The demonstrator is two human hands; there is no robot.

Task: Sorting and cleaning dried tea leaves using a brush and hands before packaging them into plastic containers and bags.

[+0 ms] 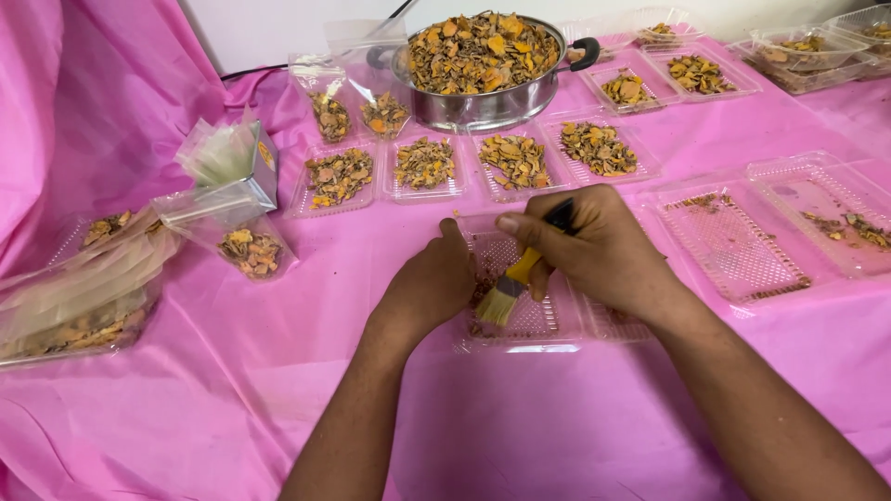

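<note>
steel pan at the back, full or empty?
Full. The steel pan is heaped above its rim with orange-brown dried pieces; nothing of its inside wall shows.

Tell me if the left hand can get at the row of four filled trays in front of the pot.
Probably yes: the left hand rests on the clear tray, and only bare pink cloth lies between it and the filled trays.

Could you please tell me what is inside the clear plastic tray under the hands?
Inside the clear plastic tray, brown crumbs lie by the bristles of a yellow-handled brush, held by the right hand. The left hand covers the tray's left part.
</note>
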